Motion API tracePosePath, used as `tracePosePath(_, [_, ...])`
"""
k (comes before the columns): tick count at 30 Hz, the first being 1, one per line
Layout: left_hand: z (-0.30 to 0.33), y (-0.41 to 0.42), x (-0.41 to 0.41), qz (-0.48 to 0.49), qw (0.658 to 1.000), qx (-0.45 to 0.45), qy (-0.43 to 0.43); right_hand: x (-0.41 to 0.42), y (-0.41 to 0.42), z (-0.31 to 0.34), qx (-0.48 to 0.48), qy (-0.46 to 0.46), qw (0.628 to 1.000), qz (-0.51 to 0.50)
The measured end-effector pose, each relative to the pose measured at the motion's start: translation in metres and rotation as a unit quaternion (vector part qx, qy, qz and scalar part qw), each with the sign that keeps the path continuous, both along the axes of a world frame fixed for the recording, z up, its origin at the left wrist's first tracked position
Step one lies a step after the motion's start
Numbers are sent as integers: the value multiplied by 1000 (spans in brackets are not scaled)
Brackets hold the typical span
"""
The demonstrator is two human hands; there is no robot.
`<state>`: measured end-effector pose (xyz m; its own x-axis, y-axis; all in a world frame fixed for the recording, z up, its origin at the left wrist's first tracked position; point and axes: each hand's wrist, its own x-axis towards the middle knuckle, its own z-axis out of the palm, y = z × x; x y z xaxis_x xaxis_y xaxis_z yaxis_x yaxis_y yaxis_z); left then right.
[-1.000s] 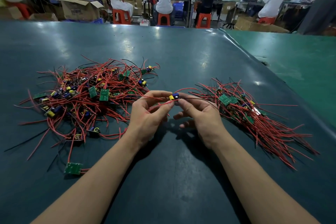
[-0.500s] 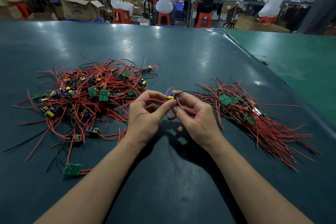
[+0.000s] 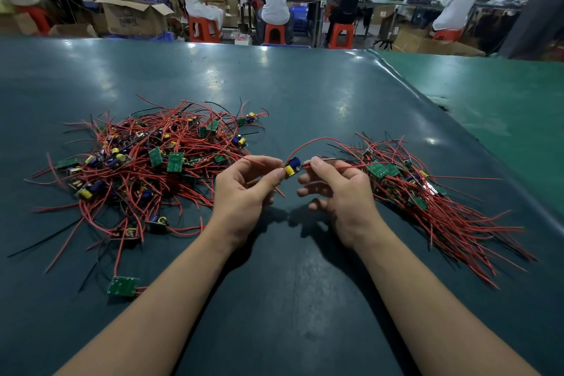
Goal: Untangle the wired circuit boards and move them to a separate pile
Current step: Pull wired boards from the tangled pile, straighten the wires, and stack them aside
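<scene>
1. Head view: the dark bench (image 3: 305, 94) has bare room ahead of the hands and between the forearms; its right edge runs beside a green surface (image 3: 488, 101).
2. Tangled pile (image 3: 146, 162) sits left, the sorted pile (image 3: 427, 192) right, and a stray board (image 3: 122, 286) lies near the left forearm.
3. Left hand (image 3: 244, 189) pinches a small board (image 3: 292, 165) between the piles; right hand (image 3: 338, 189) pinches its red wire (image 3: 323, 167).

Two wire piles (image 3: 146, 168), roughly; two hands (image 3: 244, 189).

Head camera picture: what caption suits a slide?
Both hands pinch one wired board between the tangled heap and sorted pile.
</scene>
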<state>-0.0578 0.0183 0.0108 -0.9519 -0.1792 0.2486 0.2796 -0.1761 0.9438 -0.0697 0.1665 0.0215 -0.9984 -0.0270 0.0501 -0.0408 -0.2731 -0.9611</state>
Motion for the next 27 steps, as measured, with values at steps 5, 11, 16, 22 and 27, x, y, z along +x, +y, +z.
tracePosePath(5, [0,0,2,-50,998,-39,-13,0,-2,-3,40,12,999,14])
tracePosePath(11, [1,3,2,-29,997,-72,24,0,-2,-3,38,3,999,18])
tracePosePath(16, [2,3,3,2,997,-77,29,2,-4,-3,47,-2,999,22])
tracePosePath(22, [4,-1,0,-51,995,78,-25,0,-6,3,-22,-33,999,3])
tracePosePath(27, [5,1,-2,-117,984,129,-44,0,-5,4,-54,-55,997,-4])
